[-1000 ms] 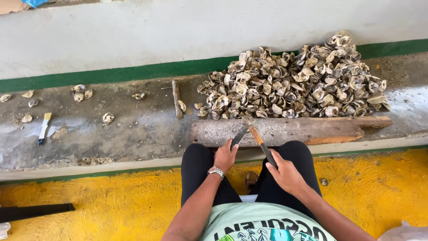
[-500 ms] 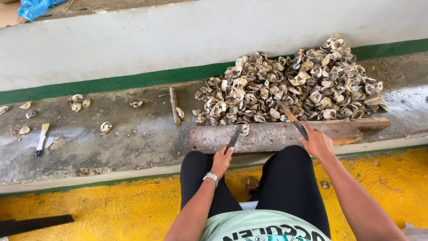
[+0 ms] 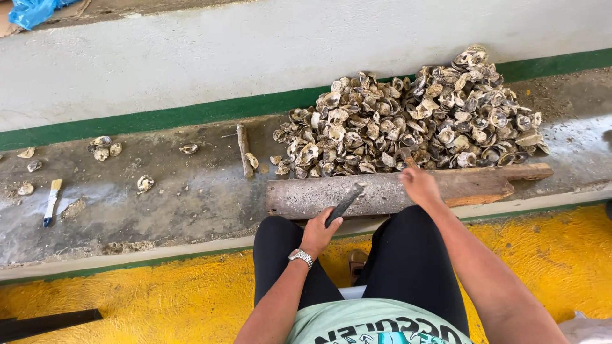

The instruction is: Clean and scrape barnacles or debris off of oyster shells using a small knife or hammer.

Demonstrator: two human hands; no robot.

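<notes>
Grey concrete ledge serves as our counter [image 3: 159, 197], w/ a green stripe and a pale wall behind, yellow floor under our knees. Across the counter edge lies a weathered wooden plank [image 3: 382, 192], long axis running left-right, right in front of us.

Our left hand [image 3: 319, 230] is closed around the handle of a dark knife [image 3: 347, 202]; the blade slants up and to the right, tip resting on or just over the plank, we can't tell which. Our right hand [image 3: 419, 185] is stretched fwd past the plank's far edge, touching the near rim of the oyster shell pile [image 3: 414, 118]. So the pile lies straight ahead and a bit right of that hand, and the right hand is clearly the nearer 1; the left sits back by the plank's near edge.

Hard to make out: the right fingers are hidden behind the back of the hand, so we can't tell if they're open or already pinching a shell. A small stick [image 3: 243, 150] and a few loose shells [image 3: 102, 148] sit well apart to the left, plus 1 paintbrush [image 3: 51, 201].
</notes>
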